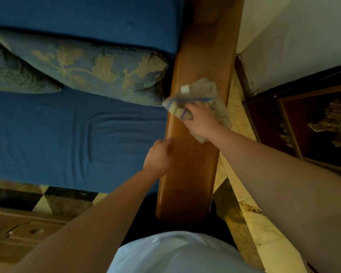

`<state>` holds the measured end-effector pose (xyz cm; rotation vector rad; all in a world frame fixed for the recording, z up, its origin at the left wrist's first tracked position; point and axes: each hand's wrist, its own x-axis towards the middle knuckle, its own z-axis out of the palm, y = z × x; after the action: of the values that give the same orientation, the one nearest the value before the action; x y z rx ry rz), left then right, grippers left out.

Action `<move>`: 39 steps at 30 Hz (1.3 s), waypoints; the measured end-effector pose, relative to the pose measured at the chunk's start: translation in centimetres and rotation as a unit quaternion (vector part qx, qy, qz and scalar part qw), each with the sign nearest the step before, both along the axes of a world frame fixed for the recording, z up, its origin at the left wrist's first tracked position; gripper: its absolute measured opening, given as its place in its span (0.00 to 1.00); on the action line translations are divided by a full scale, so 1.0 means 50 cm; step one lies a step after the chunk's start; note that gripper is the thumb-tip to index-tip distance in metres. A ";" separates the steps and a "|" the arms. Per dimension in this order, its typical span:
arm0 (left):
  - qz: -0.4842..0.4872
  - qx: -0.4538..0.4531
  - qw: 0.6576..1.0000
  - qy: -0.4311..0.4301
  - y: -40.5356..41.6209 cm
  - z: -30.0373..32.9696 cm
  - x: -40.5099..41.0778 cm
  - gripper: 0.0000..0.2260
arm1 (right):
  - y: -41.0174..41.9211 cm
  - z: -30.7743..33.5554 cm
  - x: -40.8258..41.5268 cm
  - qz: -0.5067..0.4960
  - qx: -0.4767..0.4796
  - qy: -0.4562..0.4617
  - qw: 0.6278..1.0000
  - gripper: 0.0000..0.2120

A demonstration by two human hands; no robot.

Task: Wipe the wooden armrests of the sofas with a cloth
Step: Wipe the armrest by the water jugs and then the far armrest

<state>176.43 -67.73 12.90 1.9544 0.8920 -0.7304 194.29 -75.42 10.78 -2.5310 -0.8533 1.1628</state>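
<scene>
Where the sofa's blue seat cushion [67,138] ends on its right side, 1 wooden armrest [193,170] runs up the middle of the view: broad, flat-topped, warm orange-brown, glossy, with rounded edges and a rounded near end.

Item 1, cloth [200,91]: pale grey-white, crumpled, with blue and green stripes along 1 bunched edge and a small white label. It lies on top of the armrest about midway along, its loose end trailing over the right edge.

Item 2, right hand [200,119]: fingers curled down and closed on the cloth, pressing it to the wood; bare forearm reaching in from the lower right.

Item 3, left hand [158,156]: loosely curled, holding nothing, resting against the armrest's left edge nearer the person, thumb tip on the wood.

Item 4, patterned pillow [91,69]: blue with a gold leaf motif, lying on the seat, its corner close to the cloth.

Surroundings: tiled floor [244,213], white wall [303,36], dark red framed picture [323,123] leaning low at right.
</scene>
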 end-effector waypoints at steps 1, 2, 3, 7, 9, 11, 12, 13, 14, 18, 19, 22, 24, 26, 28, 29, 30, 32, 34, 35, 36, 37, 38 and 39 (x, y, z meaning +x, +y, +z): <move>0.015 -0.015 1.000 0.019 -0.015 0.007 -0.043 0.23 | -0.016 0.005 -0.052 0.020 -0.009 0.011 1.000 0.18; 0.038 -0.027 0.998 0.036 -0.027 0.007 -0.077 0.20 | -0.032 0.004 -0.097 0.033 -0.015 0.018 0.999 0.18; 0.064 -0.036 0.996 0.050 -0.040 0.008 -0.115 0.16 | -0.052 0.005 -0.146 0.043 -0.018 0.020 0.999 0.18; 0.137 -0.034 0.990 0.028 -0.083 0.020 -0.203 0.07 | -0.126 -0.006 -0.295 0.058 -0.005 0.029 0.998 0.16; 0.161 -0.023 0.987 0.010 -0.095 0.024 -0.225 0.07 | -0.160 -0.010 -0.364 0.075 -0.003 0.028 0.997 0.17; 0.173 -0.006 0.985 0.012 -0.097 0.024 -0.242 0.04 | -0.192 -0.014 -0.421 0.090 -0.005 0.020 0.996 0.18; 0.176 -0.003 0.984 0.018 -0.100 0.024 -0.257 0.03 | -0.208 -0.014 -0.452 0.097 -0.005 0.015 0.995 0.18; 0.182 -0.005 0.983 0.029 -0.101 0.023 -0.268 0.04 | -0.223 -0.013 -0.478 0.103 -0.004 0.011 0.995 0.19; 0.190 -0.006 0.981 0.035 -0.101 0.023 -0.277 0.06 | -0.237 -0.011 -0.501 0.108 -0.003 0.009 0.994 0.19; 0.167 0.064 0.984 -0.005 -0.108 0.013 -0.299 0.14 | -0.294 0.000 -0.584 0.159 0.006 0.004 0.987 0.19; 0.129 0.080 0.988 -0.032 -0.107 0.008 -0.295 0.15 | -0.307 0.001 -0.601 0.170 0.011 0.000 0.985 0.18; -0.026 0.087 0.990 -0.112 -0.085 -0.010 -0.256 0.19 | -0.331 -0.003 -0.626 0.177 0.040 0.000 0.983 0.16; -0.118 0.099 0.981 -0.119 -0.047 -0.031 -0.204 0.25 | -0.347 -0.014 -0.628 0.161 0.085 0.000 0.983 0.16; -0.158 0.121 0.972 -0.124 -0.001 -0.054 -0.137 0.28 | -0.369 -0.035 -0.632 0.144 0.133 -0.024 0.980 0.19; -0.161 0.127 0.968 -0.143 0.042 -0.064 -0.081 0.27 | -0.393 -0.058 -0.642 0.132 0.166 -0.068 0.975 0.23; -0.161 0.130 0.966 -0.152 0.061 -0.073 -0.057 0.26 | -0.403 -0.074 -0.646 0.126 0.184 -0.088 0.971 0.24; -0.172 0.139 0.962 -0.160 0.075 -0.080 -0.038 0.26 | -0.408 -0.087 -0.645 0.121 0.196 -0.100 0.968 0.25; -0.223 0.161 0.943 -0.187 0.092 -0.088 -0.008 0.24 | -0.410 -0.098 -0.638 0.121 0.203 -0.114 0.965 0.25; -0.285 0.174 0.921 -0.202 0.104 -0.095 0.021 0.25 | -0.406 -0.107 -0.621 0.129 0.207 -0.130 0.961 0.25; -0.310 0.175 0.912 -0.203 0.112 -0.103 0.039 0.26 | -0.404 -0.112 -0.606 0.129 0.210 -0.138 0.959 0.25; -0.324 0.176 0.906 -0.206 0.124 -0.109 0.056 0.27 | -0.398 -0.114 -0.586 0.126 0.215 -0.145 0.957 0.26; -0.331 0.175 0.903 -0.213 0.138 -0.114 0.074 0.28 | -0.390 -0.118 -0.558 0.123 0.217 -0.156 0.956 0.26; -0.335 0.173 0.899 -0.221 0.151 -0.116 0.092 0.30 | -0.380 -0.121 -0.525 0.118 0.214 -0.166 0.955 0.27; -0.343 0.172 0.895 -0.227 0.164 -0.118 0.112 0.33 | -0.365 -0.126 -0.489 0.109 0.211 -0.178 0.955 0.28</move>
<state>182.05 -59.51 7.01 2.6472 0.0153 -0.4640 169.86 -93.68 4.47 -2.3508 -1.3340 0.4944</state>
